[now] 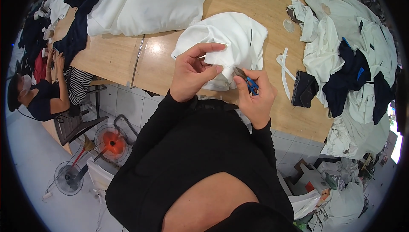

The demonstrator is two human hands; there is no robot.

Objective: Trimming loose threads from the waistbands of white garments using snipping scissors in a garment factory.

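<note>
White cloth fills the centre of the frame: a bunched white garment (226, 40) lies on the wooden bench (115, 57), its near edge drawn off toward us. We see the left hand (194, 72) closed in a pinch, thumb and forefinger gripping a fold of that edge, which we judge holds the fabric taut and raised for the blade. The right hand (255, 95) is curled shut around small blue-handled snips (249, 82), their grey tip meeting the pinched fold just below the left thumb. The garment looks soft and creased, with a thin dark line running down its right side. To the right of the frame lie loose white strips (283, 72), a dark folded piece (303, 89) and a heap of white and navy clothes (362, 61); more white fabric (145, 1) sits at the upper left. At the left edge another person (42, 95) sits at the bench.
</note>
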